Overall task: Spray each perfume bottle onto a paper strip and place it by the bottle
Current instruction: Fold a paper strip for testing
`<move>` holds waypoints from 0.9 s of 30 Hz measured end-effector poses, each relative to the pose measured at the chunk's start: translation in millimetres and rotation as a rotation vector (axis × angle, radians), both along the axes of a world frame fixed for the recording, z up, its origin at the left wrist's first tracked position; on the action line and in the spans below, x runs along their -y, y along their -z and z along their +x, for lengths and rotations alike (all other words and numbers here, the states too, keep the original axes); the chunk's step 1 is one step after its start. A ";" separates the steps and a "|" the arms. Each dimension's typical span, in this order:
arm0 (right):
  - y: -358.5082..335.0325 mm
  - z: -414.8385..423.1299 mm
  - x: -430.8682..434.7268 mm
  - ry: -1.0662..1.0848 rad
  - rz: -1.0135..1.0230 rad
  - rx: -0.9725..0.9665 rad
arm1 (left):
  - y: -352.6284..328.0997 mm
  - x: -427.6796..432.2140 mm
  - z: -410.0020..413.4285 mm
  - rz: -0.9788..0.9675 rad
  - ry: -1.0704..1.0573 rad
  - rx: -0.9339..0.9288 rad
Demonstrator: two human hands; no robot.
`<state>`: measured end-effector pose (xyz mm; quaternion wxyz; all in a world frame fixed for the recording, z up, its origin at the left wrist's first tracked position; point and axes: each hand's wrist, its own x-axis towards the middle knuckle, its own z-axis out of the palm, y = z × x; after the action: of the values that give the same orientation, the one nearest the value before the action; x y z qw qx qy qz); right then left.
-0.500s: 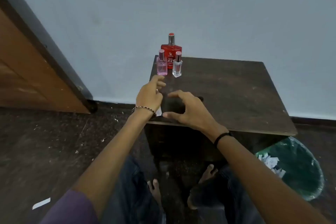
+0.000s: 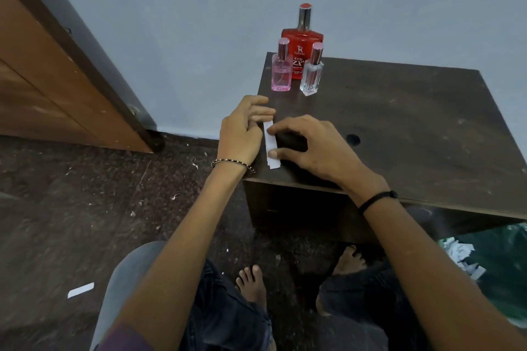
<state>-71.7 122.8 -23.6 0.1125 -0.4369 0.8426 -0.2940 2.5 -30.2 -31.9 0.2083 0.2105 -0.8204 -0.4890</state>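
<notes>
Three perfume bottles stand at the dark table's (image 2: 413, 111) back left corner: a red bottle (image 2: 302, 45) behind, a pink bottle (image 2: 281, 72) front left, a clear bottle (image 2: 311, 77) front right. All are capped. White paper strips (image 2: 271, 147) lie in a small stack near the table's left front edge. My right hand (image 2: 310, 148) arches over them, index tip and thumb tip pinching the stack's right edge. My left hand (image 2: 242, 131) lies beside it, its fairly straight fingers touching the strips' far end.
A round hole (image 2: 352, 139) marks the tabletop right of my hands. A green bin (image 2: 499, 273) with paper scraps stands under the table's right side. A wooden door (image 2: 57, 88) is at left. A loose strip (image 2: 80, 290) lies on the floor.
Both hands have closed in on the paper strips, which now show between them. My right index and thumb have come onto the stack. The bottles have not moved.
</notes>
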 end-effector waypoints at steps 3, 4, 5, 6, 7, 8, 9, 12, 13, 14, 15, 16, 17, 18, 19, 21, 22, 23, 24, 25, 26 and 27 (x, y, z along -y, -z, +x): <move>4.8 -0.8 3.5 0.031 -0.027 -0.037 | 1.8 -1.8 -0.8 -0.017 -0.015 -0.014; 3.0 -0.6 3.3 0.019 -0.025 -0.041 | 2.1 -2.0 -0.9 -0.020 -0.013 -0.018; -0.5 0.0 2.1 -0.013 -0.010 -0.032 | 2.8 -1.6 -0.9 -0.013 -0.012 -0.024; -5.4 0.2 -0.6 -0.056 0.020 -0.010 | 2.7 -1.2 -0.8 -0.005 -0.012 -0.028; -9.5 -0.1 -3.7 -0.098 0.052 0.018 | 2.9 -0.6 -1.2 0.000 -0.014 -0.029; -11.6 -1.1 -6.8 -0.128 0.078 0.036 | 2.8 -0.3 -1.6 -0.004 -0.017 -0.024; -11.2 -2.3 -9.2 -0.144 0.084 0.039 | 3.0 -0.4 -2.1 -0.011 -0.022 -0.017; -6.4 -1.8 -11.9 -0.126 0.024 0.000 | 2.4 -1.7 -4.2 -0.036 -0.046 -0.001; -5.2 -1.3 -12.1 -0.115 -0.004 -0.016 | 2.0 -2.0 -4.9 -0.040 -0.054 0.002; -4.6 -0.8 -12.5 -0.104 -0.027 -0.027 | 1.8 -2.6 -5.6 -0.043 -0.061 0.005; -4.6 -1.0 -12.8 -0.092 -0.046 -0.032 | 1.6 -2.7 -6.3 -0.044 -0.068 0.009; -5.3 -1.0 -13.1 -0.081 -0.067 -0.032 | 1.5 -2.8 -6.7 -0.044 -0.072 0.012; -6.0 -0.9 -13.1 -0.072 -0.093 -0.030 | 1.4 -2.7 -7.1 -0.044 -0.076 0.014; -6.5 -0.3 -13.0 -0.065 -0.124 -0.031 | 1.0 -2.5 -7.4 -0.045 -0.077 0.016; -6.8 0.7 -12.6 -0.059 -0.156 -0.035 | 0.5 -2.4 -7.7 -0.045 -0.078 0.018; -6.8 2.5 -11.9 -0.041 -0.205 -0.044 | -0.6 -2.2 -7.9 -0.040 -0.076 0.019; -6.3 2.9 -11.4 -0.031 -0.220 -0.042 | -1.0 -2.0 -8.1 -0.038 -0.076 0.020; -5.5 3.1 -10.8 -0.023 -0.234 -0.038 | -1.3 -2.0 -8.0 -0.037 -0.075 0.021; -4.7 3.2 -10.0 -0.018 -0.244 -0.035 | -1.2 -2.2 -8.0 -0.033 -0.073 0.019; -4.2 3.0 -9.3 -0.015 -0.250 -0.032 | -1.3 -2.2 -8.0 -0.029 -0.073 0.017; -3.8 2.8 -8.8 -0.015 -0.254 -0.030 | -1.1 -2.2 -7.9 -0.025 -0.074 0.015; -3.3 2.6 -8.2 -0.016 -0.255 -0.031 | -1.0 -2.1 -8.0 -0.024 -0.074 0.016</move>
<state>-69.1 131.0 -20.3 0.0454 -0.4589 0.7964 -0.3913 -5.4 -28.0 -31.0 0.2222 0.2420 -0.8196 -0.4695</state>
